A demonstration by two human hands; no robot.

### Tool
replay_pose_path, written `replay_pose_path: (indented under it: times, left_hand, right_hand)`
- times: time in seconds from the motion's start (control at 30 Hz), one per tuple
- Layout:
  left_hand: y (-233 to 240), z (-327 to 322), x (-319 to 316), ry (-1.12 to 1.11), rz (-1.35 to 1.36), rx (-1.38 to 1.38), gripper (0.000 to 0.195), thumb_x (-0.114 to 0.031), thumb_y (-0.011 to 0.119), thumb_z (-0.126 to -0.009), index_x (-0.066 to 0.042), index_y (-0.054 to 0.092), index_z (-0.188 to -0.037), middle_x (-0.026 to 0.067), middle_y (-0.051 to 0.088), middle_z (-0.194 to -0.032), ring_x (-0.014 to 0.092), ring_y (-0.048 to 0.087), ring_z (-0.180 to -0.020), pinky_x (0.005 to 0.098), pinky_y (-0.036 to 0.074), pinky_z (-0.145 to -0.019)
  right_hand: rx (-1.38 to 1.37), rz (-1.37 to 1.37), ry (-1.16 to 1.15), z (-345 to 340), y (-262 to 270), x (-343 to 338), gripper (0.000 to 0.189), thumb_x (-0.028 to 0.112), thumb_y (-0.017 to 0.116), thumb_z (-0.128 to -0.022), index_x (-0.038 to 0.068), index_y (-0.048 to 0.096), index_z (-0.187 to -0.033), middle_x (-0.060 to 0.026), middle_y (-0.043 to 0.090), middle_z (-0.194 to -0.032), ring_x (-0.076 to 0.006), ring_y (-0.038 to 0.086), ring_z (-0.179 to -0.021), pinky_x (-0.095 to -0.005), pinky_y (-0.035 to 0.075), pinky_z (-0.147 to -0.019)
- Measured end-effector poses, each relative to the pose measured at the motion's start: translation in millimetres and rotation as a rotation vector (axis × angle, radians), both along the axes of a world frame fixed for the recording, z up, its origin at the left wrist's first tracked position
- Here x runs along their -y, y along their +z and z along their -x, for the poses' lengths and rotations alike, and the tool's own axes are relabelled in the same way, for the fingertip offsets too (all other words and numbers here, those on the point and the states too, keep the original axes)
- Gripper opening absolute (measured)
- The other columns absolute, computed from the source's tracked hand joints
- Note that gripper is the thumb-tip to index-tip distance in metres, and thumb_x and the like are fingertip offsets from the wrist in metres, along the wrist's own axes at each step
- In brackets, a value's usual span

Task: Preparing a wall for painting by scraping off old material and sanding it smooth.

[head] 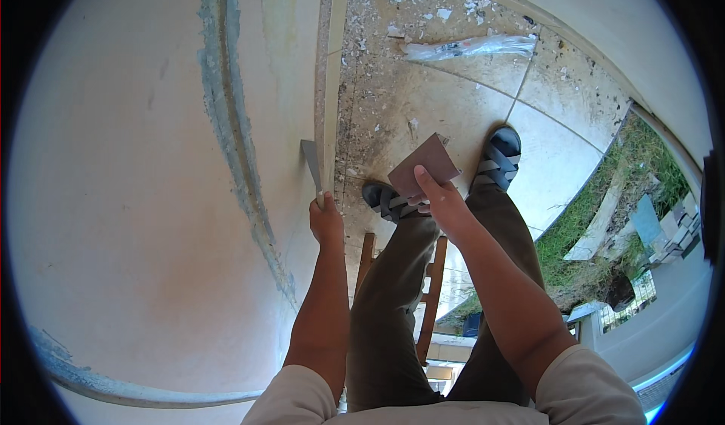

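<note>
My left hand (327, 222) grips the handle of a putty knife (311, 158), its broad metal blade pointing away from me beside the wall (170, 170). Whether the blade touches the plaster I cannot tell. In my right hand (442, 198) is a folded sheet of brown sandpaper (423, 164), with the thumb on top and the fingers beneath. The sandpaper is held over the floor, clear of the wall. A rough grey strip of filler (226, 85) with a brown groove runs down the wall, left of the knife.
Paint flakes and dust litter the tiled floor (464, 102). A crumpled clear plastic bag (470, 48) lies farther off. My sandalled feet stand apart, with a wooden ladder (433, 294) behind my legs. Past the floor's right edge are grass (572, 255) and stacked tiles (674, 232).
</note>
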State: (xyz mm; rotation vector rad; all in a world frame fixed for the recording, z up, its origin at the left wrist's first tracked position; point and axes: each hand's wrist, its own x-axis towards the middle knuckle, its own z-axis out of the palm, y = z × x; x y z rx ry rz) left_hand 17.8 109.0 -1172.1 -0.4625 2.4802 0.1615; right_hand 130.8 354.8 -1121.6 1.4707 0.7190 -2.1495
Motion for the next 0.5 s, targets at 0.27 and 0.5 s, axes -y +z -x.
replay_pose_path:
  times: [0.27, 0.5]
  left_hand:
    - [-19, 138, -195, -0.218, -0.326, -0.234, 0.046, -0.045, 0.055, -0.09, -0.002, 0.062, -0.104, 0.0176, 0.066, -0.098, 0.036, 0.062, -0.095, 0.0421, 0.047, -0.084]
    - [-42, 83, -121, -0.16, -0.153, -0.11, 0.045, -0.043, 0.058, -0.089, -0.002, 0.061, -0.107, 0.0158, 0.066, -0.097, 0.034, 0.064, -0.091, 0.0409, 0.048, -0.081]
  right_hand:
    - [-0.012, 0.007, 0.023, 3, 3, 6, 0.066, 0.061, 0.051, -0.088, 0.0, 0.057, -0.114, -0.0078, 0.064, -0.1, -0.0164, 0.057, -0.085, -0.032, 0.043, -0.078]
    - [0.004, -0.018, -0.066, -3, 5, -7, 0.065, 0.059, 0.051, -0.09, -0.002, 0.059, -0.112, -0.0083, 0.064, -0.099, -0.016, 0.057, -0.081, -0.0294, 0.042, -0.073]
